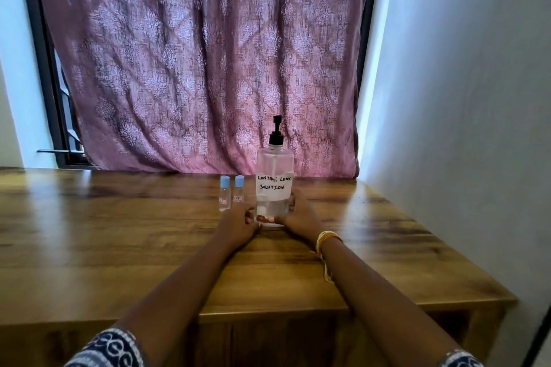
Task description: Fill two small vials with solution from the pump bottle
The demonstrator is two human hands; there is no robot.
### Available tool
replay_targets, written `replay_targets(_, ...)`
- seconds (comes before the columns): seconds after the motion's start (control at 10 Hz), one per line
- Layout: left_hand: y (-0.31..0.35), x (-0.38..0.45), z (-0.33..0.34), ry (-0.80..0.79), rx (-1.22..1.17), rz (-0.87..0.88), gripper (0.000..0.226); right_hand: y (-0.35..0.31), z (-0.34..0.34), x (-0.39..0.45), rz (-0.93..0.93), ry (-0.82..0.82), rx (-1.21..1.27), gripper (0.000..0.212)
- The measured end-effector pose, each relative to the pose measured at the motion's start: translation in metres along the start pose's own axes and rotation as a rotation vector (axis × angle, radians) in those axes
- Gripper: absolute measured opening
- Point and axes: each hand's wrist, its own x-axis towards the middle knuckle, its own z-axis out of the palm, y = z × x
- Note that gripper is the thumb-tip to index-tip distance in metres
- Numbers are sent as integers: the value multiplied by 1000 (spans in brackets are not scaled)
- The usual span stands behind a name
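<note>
Clear plastic pump bottle (273, 188) with a black pump head, held low between both hands on a brown wooden table (119, 232).

The left hand (238, 225) and the right hand (298, 217) curl round the bottle's base from either side, fingers wrapped on its lower walls; the right wrist wears yellow bangles (326, 240). A white label on the upright bottle reads "CONTACT LENS SOLUTION". Just left of it two small clear vials with pale blue caps (232, 192) stand upright side by side, close together. Far behind hangs a mauve patterned curtain (202, 62); a pale wall (462, 98) rises at right.
</note>
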Motion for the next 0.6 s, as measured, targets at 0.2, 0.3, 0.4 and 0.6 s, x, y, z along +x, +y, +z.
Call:
replay_targets(0.2,-9,12,6,48,31,11,39,8,13,36,-1,3,-33,73)
replay_targets(0.3,-11,13,7,39,64,8,34,13,15,44,-14,17,-48,70)
replay_targets(0.4,-11,12,6,31,88,3,33,22,17,52,-25,17,-90,67)
replay_targets(0.6,-3,3,6,36,135,11,37,26,30,47,-8,61,-279,66)
